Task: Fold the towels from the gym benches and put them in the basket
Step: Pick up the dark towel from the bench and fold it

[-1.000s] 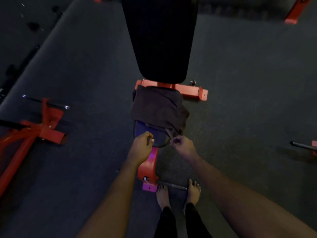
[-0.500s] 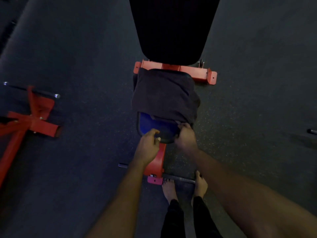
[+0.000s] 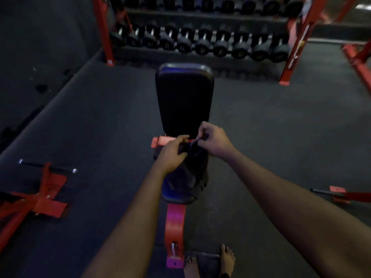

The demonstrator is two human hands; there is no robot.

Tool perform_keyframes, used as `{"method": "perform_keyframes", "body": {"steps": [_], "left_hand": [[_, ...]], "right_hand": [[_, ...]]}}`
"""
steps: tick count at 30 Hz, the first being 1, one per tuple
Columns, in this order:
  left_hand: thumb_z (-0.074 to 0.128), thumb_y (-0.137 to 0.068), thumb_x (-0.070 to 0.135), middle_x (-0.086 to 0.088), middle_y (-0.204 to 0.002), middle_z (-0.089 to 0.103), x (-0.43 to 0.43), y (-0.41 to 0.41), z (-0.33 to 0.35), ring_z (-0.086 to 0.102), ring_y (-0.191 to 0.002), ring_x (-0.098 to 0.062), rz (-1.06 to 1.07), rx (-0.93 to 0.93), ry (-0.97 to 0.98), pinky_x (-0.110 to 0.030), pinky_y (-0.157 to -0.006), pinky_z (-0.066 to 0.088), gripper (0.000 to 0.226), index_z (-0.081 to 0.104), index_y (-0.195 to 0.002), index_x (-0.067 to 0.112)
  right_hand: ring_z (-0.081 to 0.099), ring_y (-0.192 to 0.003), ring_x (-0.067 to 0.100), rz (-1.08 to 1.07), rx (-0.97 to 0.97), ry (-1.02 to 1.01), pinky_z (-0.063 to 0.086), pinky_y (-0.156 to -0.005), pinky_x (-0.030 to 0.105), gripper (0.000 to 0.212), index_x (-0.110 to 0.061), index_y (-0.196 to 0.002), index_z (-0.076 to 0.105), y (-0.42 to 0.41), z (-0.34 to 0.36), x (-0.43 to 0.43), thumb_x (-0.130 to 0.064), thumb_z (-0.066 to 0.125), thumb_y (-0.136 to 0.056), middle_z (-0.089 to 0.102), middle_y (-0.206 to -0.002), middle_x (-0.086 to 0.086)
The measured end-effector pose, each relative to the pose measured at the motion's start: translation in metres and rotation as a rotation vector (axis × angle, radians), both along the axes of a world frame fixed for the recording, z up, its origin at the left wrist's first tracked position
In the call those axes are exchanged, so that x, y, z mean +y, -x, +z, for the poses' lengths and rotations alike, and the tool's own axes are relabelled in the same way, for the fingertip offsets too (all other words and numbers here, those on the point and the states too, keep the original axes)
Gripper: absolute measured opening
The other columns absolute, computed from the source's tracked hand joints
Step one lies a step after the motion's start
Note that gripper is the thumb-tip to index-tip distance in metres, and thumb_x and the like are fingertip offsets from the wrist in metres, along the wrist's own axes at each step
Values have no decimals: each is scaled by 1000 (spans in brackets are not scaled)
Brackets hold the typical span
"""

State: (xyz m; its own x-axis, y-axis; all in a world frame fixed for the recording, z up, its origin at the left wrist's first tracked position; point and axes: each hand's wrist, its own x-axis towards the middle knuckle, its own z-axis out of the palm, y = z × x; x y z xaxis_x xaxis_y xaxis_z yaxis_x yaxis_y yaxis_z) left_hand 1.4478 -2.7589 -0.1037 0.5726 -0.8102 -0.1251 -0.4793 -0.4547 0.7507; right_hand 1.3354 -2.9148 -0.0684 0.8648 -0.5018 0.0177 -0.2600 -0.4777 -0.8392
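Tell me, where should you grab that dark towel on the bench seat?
Probably its far corners, from above and the near end: the dark cloth towel lies along the padded seat, and the left hand and right hand already pinch that edge.

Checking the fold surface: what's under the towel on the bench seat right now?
The dark towel drapes over the bench seat; only the seat's near blue-lit edge shows. Both hands, left hand and right hand, pinch its far edge. Anything beneath is hidden.

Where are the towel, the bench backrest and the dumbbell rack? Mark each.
towel [image 3: 190, 173]: head view, dark cloth draped over the seat.
bench backrest [image 3: 183, 99]: head view, middle of the black pad.
dumbbell rack [image 3: 104, 33]: head view, left red upright.
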Motion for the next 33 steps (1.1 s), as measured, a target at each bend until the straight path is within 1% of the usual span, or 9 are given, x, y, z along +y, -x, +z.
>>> {"method": "perform_keyframes", "body": {"steps": [4, 6, 9, 12, 16, 22, 25, 29, 33], "left_hand": [[65, -87, 14, 2, -87, 65, -12, 9, 63, 61, -81, -16, -18, -82, -3, -24, -70, 45, 13, 60, -93, 25], [58, -89, 15, -4, -80, 64, -17, 15, 83, 60, -75, -23, 37, -143, 49, -30, -67, 45, 12, 53, -85, 24], [62, -91, 31, -1, -86, 66, -27, 36, 124, 62, -78, -16, 73, -84, 266, -29, -68, 49, 14, 54, -96, 20], [67, -86, 43, 3, -82, 66, -39, 56, 165, 63, -75, -10, 78, -128, 398, -27, -65, 51, 24, 54, -93, 24], [63, -82, 23, 4, -71, 64, -51, 72, 193, 64, -72, -20, 112, -286, 367, -35, -65, 51, 11, 53, -85, 21], [42, -95, 5, -6, -95, 62, -58, 93, 218, 61, -88, -25, 93, -313, 349, -32, -73, 42, 13, 44, -100, 17], [40, -98, 6, -4, -87, 57, -60, 103, 244, 55, -74, -17, 92, -393, 417, -27, -62, 35, 13, 39, -107, 14], [42, -98, 8, -3, -75, 49, -66, 109, 272, 46, -63, -14, 34, -374, 431, -29, -55, 37, 18, 29, -105, 20], [46, -99, 14, -3, -82, 53, -62, 112, 275, 51, -70, -16, 17, -277, 414, -26, -58, 42, 17, 32, -109, 17]], "right_hand": [[58, -63, 9, -20, -139, 105, 45, -61, 25, 20, -17, -80, 55, 10, 88, -14, 0, 63, -74, 67, -75, 8], [59, -65, 8, -55, -192, 166, 46, -63, 21, 22, -22, -82, 55, 16, 119, -20, -3, 64, -78, 67, -76, 2], [64, -70, 11, -73, -238, 240, 48, -64, 17, 20, -19, -85, 57, 30, 157, -25, -2, 66, -81, 65, -77, -6], [68, -76, 15, -41, -280, 290, 55, -68, 24, 19, -16, -87, 56, 45, 189, -28, -1, 67, -82, 68, -81, -3], [71, -81, 8, -6, -338, 314, 56, -75, 21, 19, -8, -91, 56, 68, 223, -32, 4, 67, -81, 72, -84, 4], [62, -75, 9, -113, -333, 453, 48, -73, 22, 20, -11, -86, 58, 98, 245, -50, 7, 64, -79, 64, -78, -7], [62, -80, 16, -180, -301, 503, 53, -80, 37, 25, -14, -89, 62, 112, 231, -57, 3, 65, -70, 66, -85, -1], [60, -103, 13, 26, -378, 522, 49, -89, 27, 43, -21, -106, 63, 121, 221, -37, -11, 71, -65, 65, -107, -6], [65, -77, 12, -15, -546, 464, 52, -73, 32, 19, -17, -81, 69, 115, 234, -25, -2, 63, -71, 70, -79, -5]]}}
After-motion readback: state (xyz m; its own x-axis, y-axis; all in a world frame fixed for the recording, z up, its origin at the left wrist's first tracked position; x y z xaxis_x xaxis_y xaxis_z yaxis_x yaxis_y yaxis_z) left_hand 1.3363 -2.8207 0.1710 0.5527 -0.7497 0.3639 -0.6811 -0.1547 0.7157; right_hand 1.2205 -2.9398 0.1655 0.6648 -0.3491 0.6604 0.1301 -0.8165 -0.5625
